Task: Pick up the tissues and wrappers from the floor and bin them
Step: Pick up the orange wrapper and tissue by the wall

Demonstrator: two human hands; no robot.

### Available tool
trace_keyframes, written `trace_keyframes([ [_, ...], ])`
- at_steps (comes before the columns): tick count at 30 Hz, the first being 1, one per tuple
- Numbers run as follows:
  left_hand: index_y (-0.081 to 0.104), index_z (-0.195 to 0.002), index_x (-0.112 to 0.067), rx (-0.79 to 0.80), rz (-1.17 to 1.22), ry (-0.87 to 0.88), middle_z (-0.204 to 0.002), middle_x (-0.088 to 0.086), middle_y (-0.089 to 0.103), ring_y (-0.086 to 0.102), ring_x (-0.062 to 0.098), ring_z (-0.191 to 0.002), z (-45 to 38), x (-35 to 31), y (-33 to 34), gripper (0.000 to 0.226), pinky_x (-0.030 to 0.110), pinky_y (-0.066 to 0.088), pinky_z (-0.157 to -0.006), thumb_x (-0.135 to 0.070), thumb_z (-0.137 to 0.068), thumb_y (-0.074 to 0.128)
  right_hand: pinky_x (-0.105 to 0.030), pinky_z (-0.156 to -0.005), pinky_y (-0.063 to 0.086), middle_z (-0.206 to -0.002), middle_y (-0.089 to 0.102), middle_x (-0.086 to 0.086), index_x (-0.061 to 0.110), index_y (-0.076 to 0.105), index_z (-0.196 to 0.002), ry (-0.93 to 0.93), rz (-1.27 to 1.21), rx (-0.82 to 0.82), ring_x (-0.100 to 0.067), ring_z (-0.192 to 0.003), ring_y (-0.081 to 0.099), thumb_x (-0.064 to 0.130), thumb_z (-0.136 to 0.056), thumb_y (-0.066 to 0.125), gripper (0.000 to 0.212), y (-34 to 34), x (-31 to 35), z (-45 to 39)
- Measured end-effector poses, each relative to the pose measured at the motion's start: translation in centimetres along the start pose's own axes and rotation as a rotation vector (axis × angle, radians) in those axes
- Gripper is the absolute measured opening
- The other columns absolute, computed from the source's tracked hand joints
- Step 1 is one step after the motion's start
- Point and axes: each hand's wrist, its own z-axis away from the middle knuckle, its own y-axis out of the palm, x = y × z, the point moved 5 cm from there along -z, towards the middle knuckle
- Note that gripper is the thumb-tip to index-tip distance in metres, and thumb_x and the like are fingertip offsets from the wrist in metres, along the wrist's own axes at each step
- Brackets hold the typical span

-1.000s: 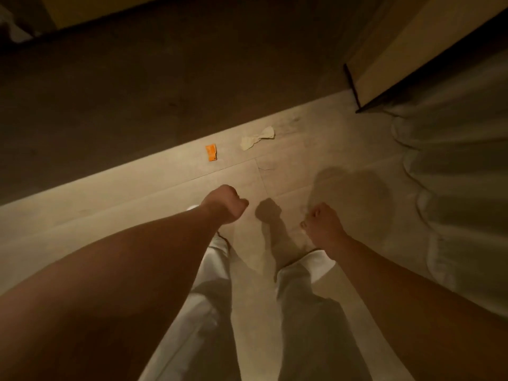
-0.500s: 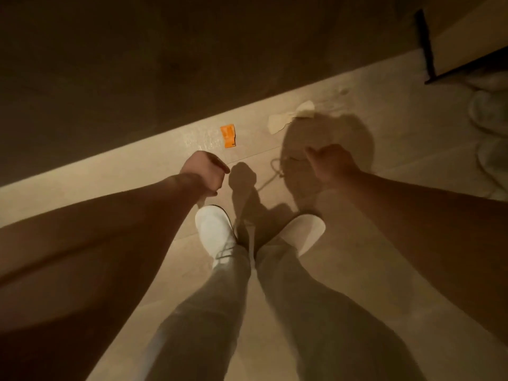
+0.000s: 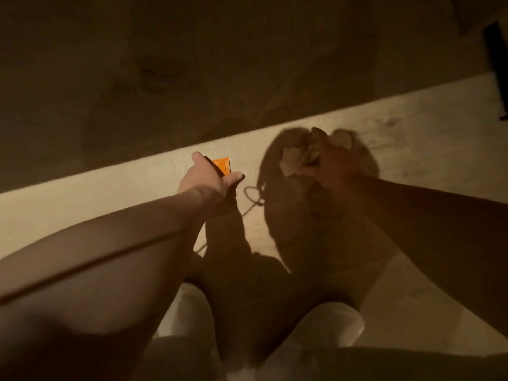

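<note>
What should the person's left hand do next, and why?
Probably close the fingers on the orange wrapper. The left hand is open right at it on the floor, while the right hand is already at the crumpled tissue.

Litter and limbs counted on the floor

One orange wrapper [image 3: 223, 164], one crumpled tissue [image 3: 295, 158], two hands: left hand [image 3: 204, 180], right hand [image 3: 334, 163]; two white slippers, left slipper [image 3: 192, 312], right slipper [image 3: 334, 324].
</note>
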Motion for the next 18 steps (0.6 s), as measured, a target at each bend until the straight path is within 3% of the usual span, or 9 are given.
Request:
trace_keyframes([
  [2, 0.035, -0.12, -0.013, 0.02, -0.014, 0.038, -0.092, 0.004, 0.051, 0.054, 0.024, -0.076, -1.2, 0.2, 1.6, 0.071, 0.042, 0.052, -0.068, -0.049, -0.077, 0.078, -0.034, -0.106, 0.027, -0.155, 0.039, -0.012, 0.026, 0.015, -0.158, -0.054, 0.033, 0.019, -0.034, -0.139, 0.039, 0.044, -0.088, 0.068, 0.09, 1.1, -0.3, -0.7],
  [4, 0.039, -0.123, -0.011, 0.018, -0.018, 0.056, -0.1, 0.006, 0.051, 0.053, 0.025, -0.085, -2.0, 0.5, 2.6, 0.067, 0.043, 0.053, -0.074, -0.044, -0.08, 0.077, -0.037, -0.107, 0.029, -0.154, 0.04, -0.012, 0.026, 0.025, -0.155, -0.066, 0.035, -0.024, -0.036, -0.137, 0.041, 0.046, -0.086, 0.069, 0.084, 2.1, -1.0, -1.0],
  [8, 0.039, -0.113, -0.014, -0.012, -0.072, 0.127, -0.098, 0.009, 0.049, 0.053, 0.03, -0.083, -2.2, 1.0, 2.7, 0.042, 0.042, 0.047, -0.07, -0.041, -0.092, 0.064, -0.039, -0.095, 0.037, -0.134, 0.058, -0.019, 0.016, 0.049, -0.14, -0.088, 0.205, -0.122, -0.038, -0.12, 0.053, 0.046, -0.098, 0.051, 0.052, 3.1, -1.4, -0.6],
  [10, 0.036, -0.106, -0.016, -0.032, -0.136, 0.188, -0.097, 0.01, 0.048, 0.052, 0.031, -0.083, -2.1, 1.1, 2.8, 0.033, 0.041, 0.042, -0.07, -0.04, -0.096, 0.056, -0.043, -0.102, 0.035, -0.136, 0.057, -0.022, 0.011, 0.051, -0.14, -0.095, 0.214, -0.123, -0.04, -0.123, 0.052, 0.043, -0.102, 0.041, 0.05, 3.4, -1.0, -0.4],
  [13, 0.039, -0.117, -0.013, -0.042, -0.192, 0.188, -0.102, 0.013, 0.051, 0.056, 0.034, -0.087, -2.2, 1.3, 3.0, 0.033, 0.043, 0.043, -0.07, -0.038, -0.098, 0.05, -0.045, -0.102, 0.038, -0.128, 0.063, -0.021, 0.009, 0.061, -0.128, -0.029, 0.104, -0.081, -0.038, -0.117, 0.056, 0.045, -0.104, 0.032, 0.052, 4.6, -1.3, -1.2],
  [15, 0.041, -0.124, -0.01, -0.021, -0.226, 0.156, -0.112, 0.018, 0.057, 0.06, 0.037, -0.095, -2.4, 0.9, 2.9, 0.038, 0.042, 0.043, -0.071, -0.038, -0.099, 0.047, -0.046, -0.108, 0.034, -0.132, 0.061, -0.022, 0.006, 0.061, -0.128, 0.056, 0.012, -0.025, -0.039, -0.122, 0.054, 0.047, -0.104, 0.024, 0.06, 4.1, -1.2, -0.7],
  [18, 0.053, -0.125, -0.003, 0.104, -0.21, 0.07, -0.112, 0.02, 0.065, 0.064, 0.035, -0.091, -0.7, 0.0, 2.3, 0.048, 0.037, 0.044, -0.071, -0.043, -0.101, 0.041, -0.037, -0.113, 0.019, -0.151, 0.042, -0.022, 0.001, 0.045, -0.144, 0.171, -0.079, 0.007, -0.035, -0.14, 0.037, 0.035, -0.107, 0.029, 0.052, 2.1, -1.0, 2.4],
])
